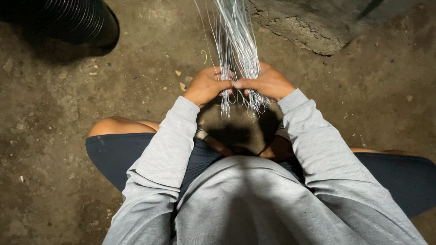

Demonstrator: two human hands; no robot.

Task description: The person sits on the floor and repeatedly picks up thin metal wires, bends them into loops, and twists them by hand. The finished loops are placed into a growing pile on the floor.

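The floor (54, 136) is bare packed earth or rough concrete, brown, stained and gritty, with small pale chips scattered near the hands. At the top right a broken slab of grey concrete (318, 27) juts in with a crumbled edge. At the top left lies a black ribbed corrugated pipe (63, 18), well apart from the hands. No packages, labels or signs show.

A bundle of thin silvery wires (236, 41) runs from the top edge down to the hands, its looped ends hanging just below them. The left hand (206, 86) and right hand (268, 81) meet at the bundle, fingers closed around the strands, thumbs pressed together. The person sits in grey sleeves and dark shorts.
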